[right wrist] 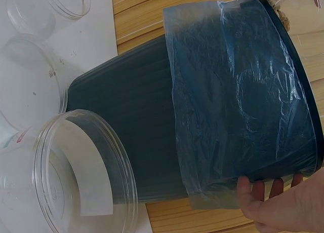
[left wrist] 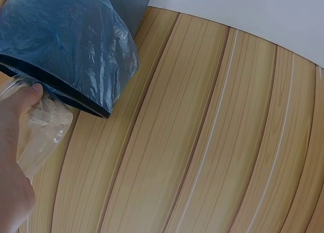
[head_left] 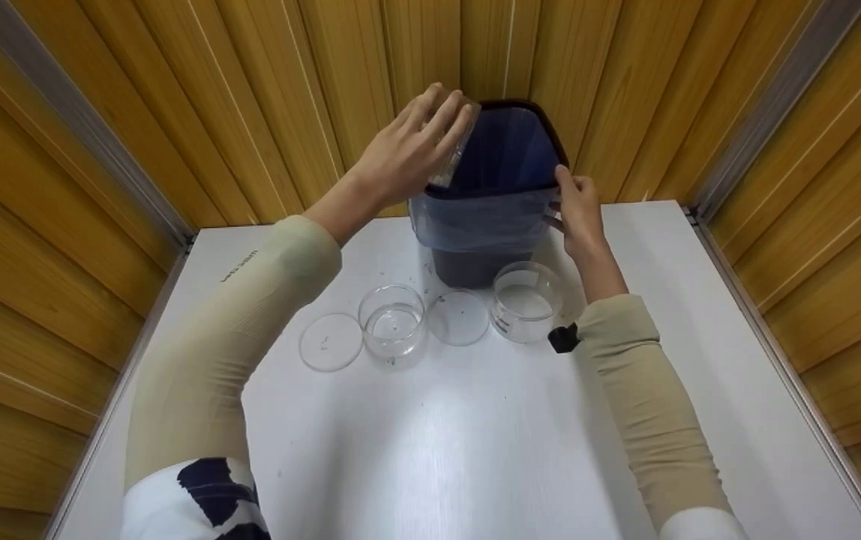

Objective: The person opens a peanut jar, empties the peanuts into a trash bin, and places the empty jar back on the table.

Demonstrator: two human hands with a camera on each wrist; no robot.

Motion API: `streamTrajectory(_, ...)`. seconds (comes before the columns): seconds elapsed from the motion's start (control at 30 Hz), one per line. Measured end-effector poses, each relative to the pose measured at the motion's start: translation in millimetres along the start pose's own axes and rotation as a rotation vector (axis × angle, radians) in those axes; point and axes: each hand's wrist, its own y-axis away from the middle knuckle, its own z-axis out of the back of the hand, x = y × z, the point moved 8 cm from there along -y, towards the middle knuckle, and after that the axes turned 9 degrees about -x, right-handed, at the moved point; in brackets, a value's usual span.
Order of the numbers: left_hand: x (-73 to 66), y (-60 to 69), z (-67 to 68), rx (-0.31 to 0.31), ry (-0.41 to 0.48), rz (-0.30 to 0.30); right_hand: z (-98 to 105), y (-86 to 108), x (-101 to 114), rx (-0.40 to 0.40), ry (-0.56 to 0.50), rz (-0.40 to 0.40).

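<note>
A dark trash bin [head_left: 475, 262] lined with a blue plastic bag [head_left: 490, 221] stands at the table's far side. My left hand [head_left: 412, 150] grips a clear plastic container [head_left: 453, 161] tilted on its side at the bin's left rim. In the left wrist view, the thumb presses this container [left wrist: 48, 137], with pale brown, crumbly-looking bits in it. My right hand [head_left: 580, 206] holds the bin's right rim, thumb on top, fingers against the bag outside. That hand [right wrist: 278, 205] also shows in the right wrist view.
In front of the bin stand two clear round containers, one on the left [head_left: 391, 330] and a labelled one on the right [head_left: 526, 304]. Two clear lids lie flat, one at far left [head_left: 331, 343], one between them [head_left: 459, 318]. Small crumbs dot the white table [head_left: 430, 435]. Wood-patterned walls [head_left: 340, 90] enclose it.
</note>
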Motion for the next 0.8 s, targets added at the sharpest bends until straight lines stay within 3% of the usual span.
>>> streamTrajectory(0.2, -4.1, 0.5, -0.2, -0.021, -0.025, -0.032, -0.4, 0.0, -0.6, -0.002, -0.003, 0.0)
streamTrajectory(0.37, -6.0, 0.4, -1.8, 0.012, -0.024, -0.046, -1.1, 0.2, -1.0, 0.0, -0.013, 0.004)
streamTrajectory(0.8, -7.5, 0.2, -0.6, 0.022, -0.04, -0.089, 0.6, 1.2, -1.7, -0.006, -0.004, -0.021)
